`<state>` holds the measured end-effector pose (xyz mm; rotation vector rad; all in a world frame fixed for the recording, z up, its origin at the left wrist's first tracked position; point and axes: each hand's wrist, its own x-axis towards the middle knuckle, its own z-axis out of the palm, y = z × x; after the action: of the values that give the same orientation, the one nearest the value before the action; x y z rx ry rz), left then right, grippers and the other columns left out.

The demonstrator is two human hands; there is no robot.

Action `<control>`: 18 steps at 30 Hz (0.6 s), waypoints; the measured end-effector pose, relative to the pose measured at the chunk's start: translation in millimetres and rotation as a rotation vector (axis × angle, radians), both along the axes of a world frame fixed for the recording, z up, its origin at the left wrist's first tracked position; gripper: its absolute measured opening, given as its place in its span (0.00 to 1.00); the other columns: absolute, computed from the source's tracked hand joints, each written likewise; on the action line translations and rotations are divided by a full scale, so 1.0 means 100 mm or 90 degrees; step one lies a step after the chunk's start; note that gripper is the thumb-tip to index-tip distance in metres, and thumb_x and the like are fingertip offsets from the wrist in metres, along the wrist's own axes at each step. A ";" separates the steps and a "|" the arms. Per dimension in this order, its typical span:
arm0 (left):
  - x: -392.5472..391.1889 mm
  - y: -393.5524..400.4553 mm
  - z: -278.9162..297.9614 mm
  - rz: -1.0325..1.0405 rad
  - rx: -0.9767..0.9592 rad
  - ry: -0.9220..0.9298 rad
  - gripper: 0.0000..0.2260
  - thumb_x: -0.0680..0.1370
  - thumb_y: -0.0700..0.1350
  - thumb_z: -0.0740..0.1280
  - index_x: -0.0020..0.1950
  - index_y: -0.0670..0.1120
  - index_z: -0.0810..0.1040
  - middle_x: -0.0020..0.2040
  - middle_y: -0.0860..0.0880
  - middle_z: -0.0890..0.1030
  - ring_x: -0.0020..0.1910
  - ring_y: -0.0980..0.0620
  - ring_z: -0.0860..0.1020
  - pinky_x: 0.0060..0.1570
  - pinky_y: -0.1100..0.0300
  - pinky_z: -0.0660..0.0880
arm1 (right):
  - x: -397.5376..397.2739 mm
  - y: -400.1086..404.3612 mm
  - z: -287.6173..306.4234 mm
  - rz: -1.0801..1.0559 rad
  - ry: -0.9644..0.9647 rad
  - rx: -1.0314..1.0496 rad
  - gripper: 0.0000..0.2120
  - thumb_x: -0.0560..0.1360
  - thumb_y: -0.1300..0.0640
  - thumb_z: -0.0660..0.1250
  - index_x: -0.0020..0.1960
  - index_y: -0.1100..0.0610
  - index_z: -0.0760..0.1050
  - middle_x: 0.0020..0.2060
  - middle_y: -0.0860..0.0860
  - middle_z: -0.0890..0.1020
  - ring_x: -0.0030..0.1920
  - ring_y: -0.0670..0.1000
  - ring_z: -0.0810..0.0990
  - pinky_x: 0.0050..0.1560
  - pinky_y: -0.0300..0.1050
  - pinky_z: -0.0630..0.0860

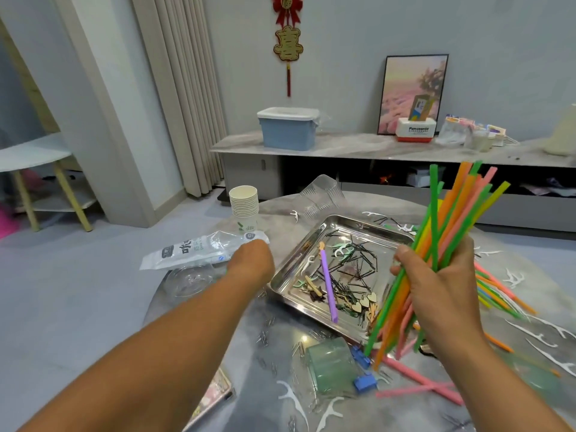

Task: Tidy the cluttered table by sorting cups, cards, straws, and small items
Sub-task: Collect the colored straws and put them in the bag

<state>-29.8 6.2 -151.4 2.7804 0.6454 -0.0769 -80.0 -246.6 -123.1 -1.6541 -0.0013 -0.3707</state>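
One round grey table (514, 269), low cabinet (343, 148) along the wall. Right hand (442, 288) grips a straw bundle (448, 244) above the steel tray (290, 269) (near-right corner). Left hand (252, 260) on a plastic bag (193, 251) at the left edge; its fingers hidden, grip unclear. Paper cups (244, 207) stacked behind.

A pale grey-blue wall (343, 42) rose above a grey floor (78, 269). Beige pleated curtains (184, 88) hung at left. A long low marble-topped cabinet (358, 148) held a blue lidded box (288, 129) and a framed picture (411, 92). A red ornament (288, 42) hung above.
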 end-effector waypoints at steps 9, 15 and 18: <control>0.39 0.37 -0.52 0.008 0.074 0.115 0.13 0.80 0.37 0.61 0.63 0.39 0.78 0.62 0.42 0.80 0.61 0.43 0.80 0.56 0.53 0.76 | 0.28 -0.07 -0.14 0.019 0.035 0.003 0.09 0.77 0.53 0.73 0.53 0.47 0.74 0.39 0.52 0.85 0.44 0.57 0.85 0.52 0.64 0.81; 0.43 0.36 -0.50 0.037 -0.024 0.095 0.07 0.78 0.35 0.62 0.53 0.39 0.78 0.53 0.41 0.82 0.53 0.43 0.81 0.46 0.58 0.76 | 0.33 -0.04 -0.20 0.038 0.055 -0.012 0.07 0.76 0.53 0.74 0.50 0.51 0.76 0.37 0.51 0.84 0.43 0.54 0.86 0.51 0.63 0.82; 0.40 0.36 -0.41 0.084 -0.138 0.130 0.09 0.77 0.36 0.67 0.37 0.42 0.73 0.35 0.46 0.77 0.33 0.50 0.77 0.29 0.64 0.73 | 0.31 -0.02 -0.21 0.060 0.053 -0.019 0.06 0.76 0.54 0.73 0.50 0.49 0.77 0.38 0.51 0.85 0.43 0.56 0.85 0.51 0.62 0.82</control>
<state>10.6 42.1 -192.0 2.5339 0.8165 -0.3838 -49.4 -248.5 -144.3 -1.6909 -0.0226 -0.2299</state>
